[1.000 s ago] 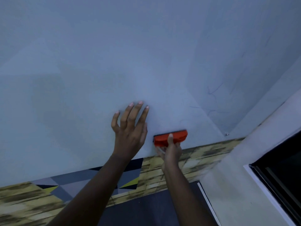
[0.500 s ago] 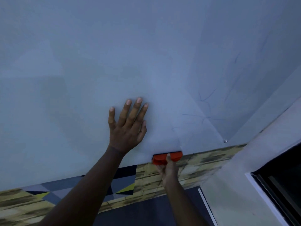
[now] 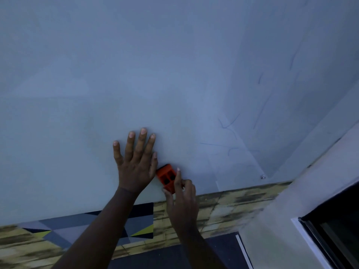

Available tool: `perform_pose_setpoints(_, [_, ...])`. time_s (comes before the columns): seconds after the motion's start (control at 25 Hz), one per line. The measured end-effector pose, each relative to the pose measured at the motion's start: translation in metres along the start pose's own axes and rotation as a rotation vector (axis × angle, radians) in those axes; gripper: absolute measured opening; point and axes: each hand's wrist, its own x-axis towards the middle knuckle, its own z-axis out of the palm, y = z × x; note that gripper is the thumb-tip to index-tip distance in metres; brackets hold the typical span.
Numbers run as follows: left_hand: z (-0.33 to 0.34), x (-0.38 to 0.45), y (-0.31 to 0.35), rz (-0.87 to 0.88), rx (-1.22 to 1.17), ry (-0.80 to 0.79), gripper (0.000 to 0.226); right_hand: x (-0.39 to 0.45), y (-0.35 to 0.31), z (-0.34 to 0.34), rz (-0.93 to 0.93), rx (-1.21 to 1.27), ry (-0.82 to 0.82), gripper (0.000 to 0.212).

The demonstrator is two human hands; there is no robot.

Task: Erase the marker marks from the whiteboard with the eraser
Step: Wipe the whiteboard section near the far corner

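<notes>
- My left hand point(image 3: 136, 164): fingers spread, flat against the whiteboard point(image 3: 77, 113).
- Eraser point(image 3: 166, 176): orange, on the board's lower part, just beside that hand.
- My right hand point(image 3: 181, 193): pinched the eraser.
- Marker marks point(image 3: 228, 126): faint blue, further right.

The whiteboard point(image 3: 136, 74) is bare and open above and to the left of the left hand point(image 3: 136, 164), which lies flat on it. Just right of this hand the eraser point(image 3: 166, 176) blocks the way. Further right, a side wall point(image 3: 320, 191) closes the board's corner.
</notes>
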Motion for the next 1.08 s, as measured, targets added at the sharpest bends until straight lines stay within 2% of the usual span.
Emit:
perform_pose_setpoints(0.12, [-0.001,-0.002,0.002,-0.011,0.007,-0.017,0.070,0.021,0.023,-0.021,0.186,0.202,0.149,0.078])
perform_pose_setpoints(0.28, [-0.002,-0.008,0.010,-0.057,0.015,-0.051,0.071,0.030,0.062,-0.033,0.415,0.534,0.253,0.083])
perform_pose_setpoints(0.36, [-0.004,-0.010,0.014,-0.084,0.008,-0.074,0.072,0.027,0.077,-0.026,0.619,0.753,0.305,0.084])
perform_pose_setpoints(0.44, [-0.006,-0.011,0.016,-0.093,0.006,-0.095,0.074,0.020,0.096,-0.010,0.952,1.023,0.333,0.076])
perform_pose_setpoints(0.56, [-0.010,-0.013,0.020,-0.108,0.018,-0.121,0.077,0.003,0.116,0.008,1.430,1.434,0.127,0.065])
perform_pose_setpoints(0.64, [-0.012,-0.016,0.022,-0.118,0.019,-0.138,0.077,-0.008,0.119,0.011,1.596,1.544,-0.043,0.061])
perform_pose_setpoints(0.72, [-0.013,-0.018,0.022,-0.122,0.026,-0.155,0.077,-0.009,0.119,0.006,1.611,1.604,-0.081,0.057])
perform_pose_setpoints(0.84, [-0.014,-0.022,0.025,-0.136,0.023,-0.176,0.076,0.012,0.115,-0.017,1.484,1.602,0.113,0.059])
perform_pose_setpoints(0.92, [-0.014,-0.026,0.027,-0.154,0.018,-0.181,0.074,0.036,0.106,-0.039,1.221,1.405,0.296,0.067])
perform_pose_setpoints(1.0, [-0.012,-0.027,0.031,-0.168,0.001,-0.172,0.073,0.060,0.087,-0.059,0.934,1.109,0.409,0.078])
perform_pose_setpoints(1.08, [-0.010,-0.026,0.034,-0.185,-0.021,-0.155,0.072,0.071,0.060,-0.069,0.685,0.844,0.407,0.083])
